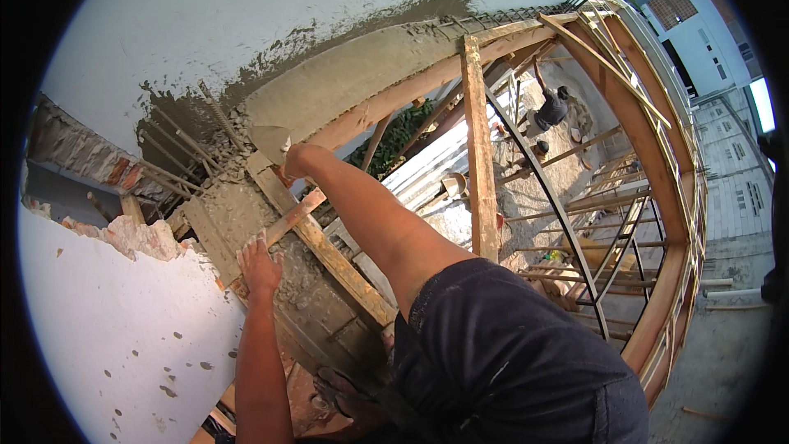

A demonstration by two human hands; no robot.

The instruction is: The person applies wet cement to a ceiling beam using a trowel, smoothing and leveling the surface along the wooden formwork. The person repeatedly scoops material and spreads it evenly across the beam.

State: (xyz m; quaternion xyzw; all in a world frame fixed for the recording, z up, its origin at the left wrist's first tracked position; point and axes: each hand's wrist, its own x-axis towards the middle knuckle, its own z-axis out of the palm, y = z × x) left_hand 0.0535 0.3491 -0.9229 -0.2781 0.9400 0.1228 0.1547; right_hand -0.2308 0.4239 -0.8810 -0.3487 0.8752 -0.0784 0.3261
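Note:
My right hand (pixel 296 166) is closed around the handle of a trowel, partly hidden by the bent wrist. The grey trowel blade (pixel 268 138) lies against the wet concrete at the beam corner. My left hand (pixel 260 265) is open, its cement-smeared fingers stretched out over wet concrete (pixel 234 210). Its fingertips are beside the end of a short wooden crosspiece (pixel 297 215), and I cannot tell whether they press on it. That crosspiece lies across a long formwork board (pixel 329 259). Several steel bars (pixel 185 144) stick out of the concrete left of the trowel.
A smeared white wall (pixel 246 8) rises behind, a broken-edged one (pixel 123 304) at left. An upright timber (pixel 478 156) and a black metal frame (pixel 551 197) stand at right. Far below, another person (pixel 552 108) raises an arm. Curved formwork (pixel 674 197) borders the drop.

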